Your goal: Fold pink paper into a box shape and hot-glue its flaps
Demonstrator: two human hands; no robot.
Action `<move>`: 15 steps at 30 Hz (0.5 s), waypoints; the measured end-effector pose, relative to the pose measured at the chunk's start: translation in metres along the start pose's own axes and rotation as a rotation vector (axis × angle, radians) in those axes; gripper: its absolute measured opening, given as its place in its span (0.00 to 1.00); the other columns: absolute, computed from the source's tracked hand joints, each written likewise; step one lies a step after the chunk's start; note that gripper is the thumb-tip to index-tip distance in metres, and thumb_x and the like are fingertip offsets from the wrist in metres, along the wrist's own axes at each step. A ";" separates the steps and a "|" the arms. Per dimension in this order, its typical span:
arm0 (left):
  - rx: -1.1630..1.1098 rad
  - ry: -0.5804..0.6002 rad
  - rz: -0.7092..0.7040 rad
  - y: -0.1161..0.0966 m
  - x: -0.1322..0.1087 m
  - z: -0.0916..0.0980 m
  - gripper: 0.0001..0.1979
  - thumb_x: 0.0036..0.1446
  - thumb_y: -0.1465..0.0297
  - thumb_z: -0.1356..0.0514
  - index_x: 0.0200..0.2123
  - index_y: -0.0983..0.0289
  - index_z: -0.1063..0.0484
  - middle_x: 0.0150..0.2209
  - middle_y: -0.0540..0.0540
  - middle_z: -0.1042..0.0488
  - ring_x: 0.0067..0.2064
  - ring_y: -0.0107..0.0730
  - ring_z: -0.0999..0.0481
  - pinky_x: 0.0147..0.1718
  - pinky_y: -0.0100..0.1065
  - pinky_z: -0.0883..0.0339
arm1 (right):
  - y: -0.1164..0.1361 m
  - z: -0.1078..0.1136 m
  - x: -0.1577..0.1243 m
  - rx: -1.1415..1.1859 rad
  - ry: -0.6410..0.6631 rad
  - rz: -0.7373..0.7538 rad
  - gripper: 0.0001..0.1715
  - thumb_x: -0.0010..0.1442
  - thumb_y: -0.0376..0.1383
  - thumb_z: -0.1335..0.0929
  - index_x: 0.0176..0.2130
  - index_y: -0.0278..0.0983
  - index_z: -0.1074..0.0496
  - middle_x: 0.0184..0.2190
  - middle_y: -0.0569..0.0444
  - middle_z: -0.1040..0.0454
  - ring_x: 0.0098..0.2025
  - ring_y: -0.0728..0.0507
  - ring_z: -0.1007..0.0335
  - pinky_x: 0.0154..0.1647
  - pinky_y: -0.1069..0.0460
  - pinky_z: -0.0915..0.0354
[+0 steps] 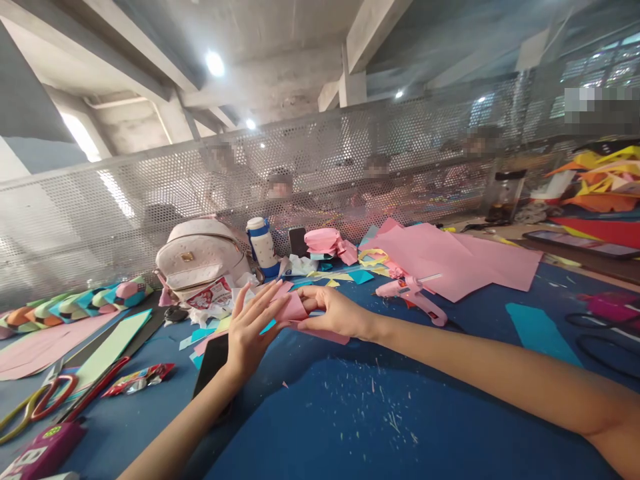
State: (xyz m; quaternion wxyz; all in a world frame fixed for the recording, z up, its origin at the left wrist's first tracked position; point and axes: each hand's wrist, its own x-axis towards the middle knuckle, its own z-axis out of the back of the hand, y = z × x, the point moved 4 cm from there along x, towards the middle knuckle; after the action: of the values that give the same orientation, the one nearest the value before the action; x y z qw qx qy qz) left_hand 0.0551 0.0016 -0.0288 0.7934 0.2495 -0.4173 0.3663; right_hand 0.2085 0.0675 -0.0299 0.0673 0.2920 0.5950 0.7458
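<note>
A folded piece of pink paper (293,307) is held up between my hands over the blue table. My right hand (336,312) pinches its right side with thumb and bent fingers. Against its left side lie the long, stretched fingers of my left hand (253,330), which seems to steady it between thumb and forefinger; the thumb's contact is partly hidden. Just beneath them is another pink strip (327,335). Under my left wrist a black phone (213,363) is partly covered. Blue and pink paper scraps (200,337) lie beside it.
A pink glue gun (413,297) lies right of my hands, before large pink sheets (450,257). Behind are a pale backpack (200,253), a bottle (263,247) and a perforated metal screen (320,160). Scissors (47,397) and a purple-handled tool (50,447) are at left. People sit beyond the screen.
</note>
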 end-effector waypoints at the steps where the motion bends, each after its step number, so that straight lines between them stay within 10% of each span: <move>1: 0.017 -0.004 -0.023 -0.001 0.000 0.001 0.24 0.58 0.67 0.37 0.58 0.53 0.35 0.59 0.59 0.31 0.58 0.45 0.30 0.61 0.56 0.49 | -0.001 0.000 0.000 -0.004 0.007 0.005 0.24 0.53 0.36 0.26 0.48 0.33 0.33 0.40 0.49 0.21 0.43 0.45 0.24 0.47 0.49 0.33; 15: -0.031 -0.015 -0.075 -0.003 0.001 0.002 0.24 0.59 0.63 0.38 0.58 0.55 0.35 0.57 0.61 0.30 0.54 0.43 0.26 0.60 0.56 0.47 | 0.010 -0.002 -0.002 -0.058 0.013 0.023 0.19 0.50 0.41 0.25 0.34 0.35 0.35 0.25 0.62 0.34 0.29 0.51 0.37 0.35 0.54 0.38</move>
State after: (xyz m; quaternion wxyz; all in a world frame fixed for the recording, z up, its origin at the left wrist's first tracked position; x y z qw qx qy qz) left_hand 0.0566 -0.0011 -0.0266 0.8072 0.2555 -0.4190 0.3280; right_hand 0.2112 0.0626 -0.0218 0.0634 0.2917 0.5702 0.7654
